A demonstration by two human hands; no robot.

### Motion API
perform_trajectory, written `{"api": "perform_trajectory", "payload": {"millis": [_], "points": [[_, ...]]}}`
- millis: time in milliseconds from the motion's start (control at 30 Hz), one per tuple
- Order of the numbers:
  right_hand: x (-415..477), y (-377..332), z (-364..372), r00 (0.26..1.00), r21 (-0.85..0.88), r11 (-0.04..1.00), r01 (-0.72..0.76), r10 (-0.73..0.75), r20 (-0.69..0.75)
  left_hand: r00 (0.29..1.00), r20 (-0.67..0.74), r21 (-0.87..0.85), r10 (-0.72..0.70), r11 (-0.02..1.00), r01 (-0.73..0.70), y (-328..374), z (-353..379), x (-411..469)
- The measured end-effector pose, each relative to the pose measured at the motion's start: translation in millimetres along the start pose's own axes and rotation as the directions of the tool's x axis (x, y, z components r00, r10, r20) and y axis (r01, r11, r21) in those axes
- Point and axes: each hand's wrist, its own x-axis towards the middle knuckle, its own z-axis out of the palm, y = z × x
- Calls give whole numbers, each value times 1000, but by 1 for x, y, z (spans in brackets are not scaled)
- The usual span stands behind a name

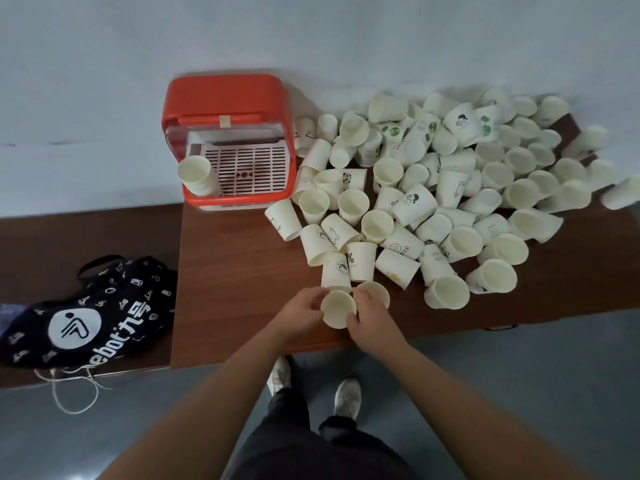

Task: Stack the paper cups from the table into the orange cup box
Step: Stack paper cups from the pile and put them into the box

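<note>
Both hands meet near the table's front edge around one white paper cup with its mouth facing up. My left hand grips its left side and my right hand grips its right side. A second cup sits just behind my right hand; whether that hand holds it is unclear. The orange cup box stands open at the back left, with a stack of cups in its front left corner. A big heap of loose paper cups covers the right half of the brown table.
A black printed bag with a white drawstring lies on the lower brown surface to the left. A pale wall stands behind the box and cups. Grey floor and my shoes show below the table's front edge.
</note>
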Motion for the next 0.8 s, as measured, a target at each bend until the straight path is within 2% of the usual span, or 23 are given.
{"api": "perform_trajectory", "payload": {"millis": [167,333,433,533,600,667,733,800], "points": [[7,7,2,1000,22,1000,7,-7,20,997,37,-21,65,998,-65,-11,13,-8],[11,15,-6,999,145,989,35,-31,-32,990,2,129,139,982,-138,-22,27,-1],[11,21,-12,985,150,984,98,-74,-158,982,-51,132,182,976,-174,-29,33,3],[12,34,-18,940,-8,992,127,-123,-318,972,-123,143,202,972,-184,-31,34,6],[16,45,-21,952,-81,993,82,-102,-290,965,-149,155,216,969,-193,-31,33,6],[19,53,-22,980,-81,995,56,-70,-187,958,-168,187,232,962,-200,-31,30,6],[21,58,-22,994,-87,995,58,-66,-87,954,-193,202,229,961,-189,-31,26,5],[23,60,-21,996,-162,983,81,-88,-35,955,-212,182,206,969,-169,-33,24,2]]}}
